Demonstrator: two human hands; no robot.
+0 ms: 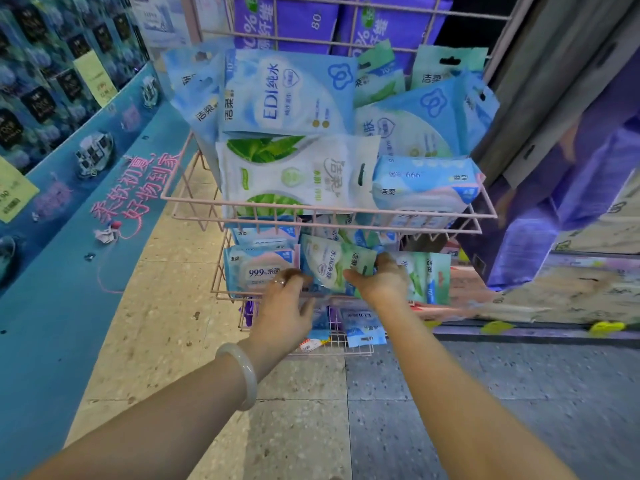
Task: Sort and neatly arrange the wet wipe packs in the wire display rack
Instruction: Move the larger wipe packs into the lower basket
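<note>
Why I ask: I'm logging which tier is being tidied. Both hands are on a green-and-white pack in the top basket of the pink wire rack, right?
Not quite. The head view shows the left hand and right hand on the green-and-white pack in the middle basket of the pink wire rack, below the top basket.
</note>
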